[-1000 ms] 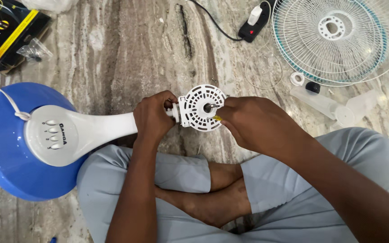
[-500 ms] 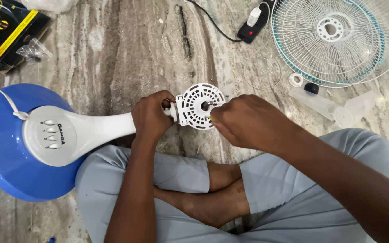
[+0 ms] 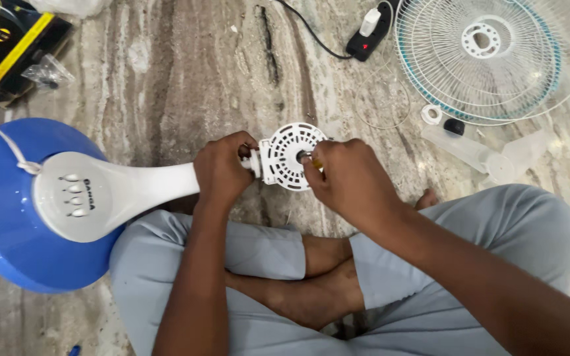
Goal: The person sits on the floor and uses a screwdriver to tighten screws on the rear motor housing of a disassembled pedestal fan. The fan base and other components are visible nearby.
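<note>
Floor above motor housing (image 3: pixel 290 157) free; fan grille (image 3: pixel 489 56) + blade (image 3: pixel 489 155) crowd rt.

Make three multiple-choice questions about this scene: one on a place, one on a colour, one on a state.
1. Where does the wire fan guard lie?
A. on the floor, upper right
B. on the person's lap
C. on the blue base

2. What colour is the round fan base?
A. red
B. blue
C. black

3. What is the left hand doing?
A. resting flat on the floor
B. holding a cup
C. gripping the white fan neck

Answers: 1 A, it lies beside the power strip; 2 B, its rim is blue; 3 C, the fingers wrap the neck behind the white motor housing.
</note>
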